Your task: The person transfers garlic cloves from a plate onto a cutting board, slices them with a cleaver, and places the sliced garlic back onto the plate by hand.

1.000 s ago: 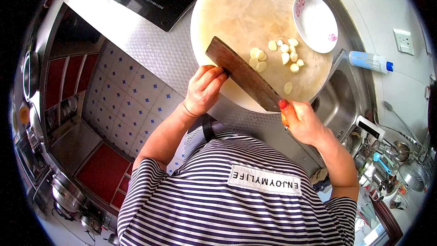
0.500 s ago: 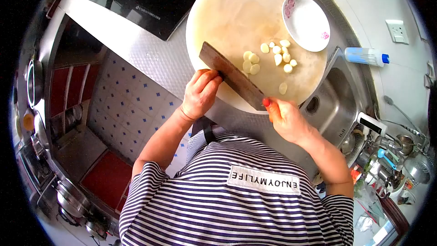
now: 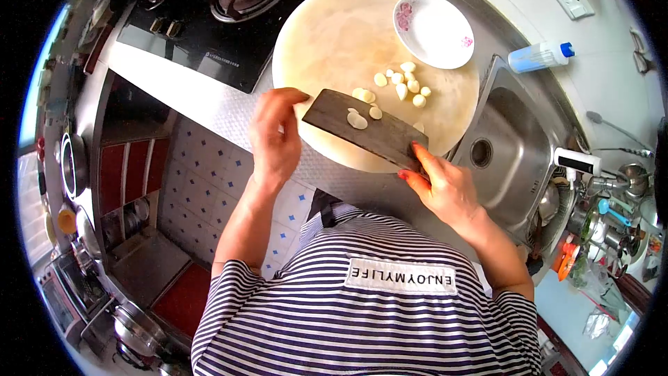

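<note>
My right hand (image 3: 449,184) is closed round the handle end of a wide cleaver (image 3: 362,132). The blade lies tilted flat over the near part of a round cutting board (image 3: 327,28), with a few pale slices (image 3: 357,120) on its face. My left hand (image 3: 277,136) is raised beside the blade's far left end, fingers bent and apart, holding nothing that shows. Beyond the blade are more slices (image 3: 362,95), partly hidden by it. Several peeled white cloves (image 3: 410,85) lie to their right, below a white flowered dish (image 3: 433,30) on the board.
A black gas stove (image 3: 216,35) stands at the upper left. Right of the board is a steel sink (image 3: 511,146), with a blue-capped bottle (image 3: 539,57) behind it. Utensils and pans crowd the right edge. A wall socket (image 3: 572,0) is at the upper right.
The cleaver has turned from upright to flat, and slices now show on its face. My left hand has come off the blade, moved left and opened. The view has shifted, showing more stove.
</note>
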### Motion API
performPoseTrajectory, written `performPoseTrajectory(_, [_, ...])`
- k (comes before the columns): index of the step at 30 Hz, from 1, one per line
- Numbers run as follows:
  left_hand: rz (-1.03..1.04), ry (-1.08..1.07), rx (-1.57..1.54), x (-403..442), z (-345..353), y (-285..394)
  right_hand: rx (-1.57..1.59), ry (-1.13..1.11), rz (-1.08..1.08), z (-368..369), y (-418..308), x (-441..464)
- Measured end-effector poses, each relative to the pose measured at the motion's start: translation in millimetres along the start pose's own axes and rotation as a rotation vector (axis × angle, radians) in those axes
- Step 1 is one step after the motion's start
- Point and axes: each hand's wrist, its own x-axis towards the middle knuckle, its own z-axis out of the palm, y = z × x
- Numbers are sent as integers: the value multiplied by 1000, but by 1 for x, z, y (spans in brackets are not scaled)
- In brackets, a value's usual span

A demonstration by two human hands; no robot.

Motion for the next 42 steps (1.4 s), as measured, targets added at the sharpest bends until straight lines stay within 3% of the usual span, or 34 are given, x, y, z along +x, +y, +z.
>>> performPoseTrajectory(2, [244,-371,188,8,-6,25,-74,4,-40,2,0,0])
performPoseTrajectory(5, [274,-673,172,2,7,31,-148,-62,0,0,-3,1])
performPoseTrajectory(14, [303,-683,210,19,48,-10,-205,-1,-155,4,-3,-3])
performPoseTrajectory(18, [266,-580,253,29,50,-6,-180,15,-190,2,-7,0])
performPoseTrajectory(20, [243,-776,139,31,40,13,-219,-31,-139,2,-8,0])
performPoseTrajectory(22, [223,-842,89,26,44,18,-201,-18,-157,4,-7,2])
performPoseTrajectory(24, [332,-731,194,24,55,3,-183,-4,-185,3,-7,3])
performPoseTrajectory(27, [182,-481,132,40,44,-15,-164,11,-208,1,-4,1])
performPoseTrajectory(30, [-222,-247,14,42,13,-31,-16,16,-102,-2,8,-9])
performPoseTrajectory(31, [-362,-228,111,36,7,-31,167,-4,35,-3,10,-11])
performPoseTrajectory(32, [-249,-232,254,21,8,-48,348,-24,175,-4,12,-12])
performPoseTrajectory(34, [-225,-331,211,-2,27,-54,487,-3,243,0,16,-15])
performPoseTrajectory(36, [-194,-295,170,-11,50,-36,1112,-227,739,3,22,-17])
performPoseTrajectory(40, [-160,-240,48,2,75,-27,1326,-169,887,2,14,-10])
performPoseTrajectory(42, [-31,-158,75,6,74,-9,1371,-185,906,3,18,-10])
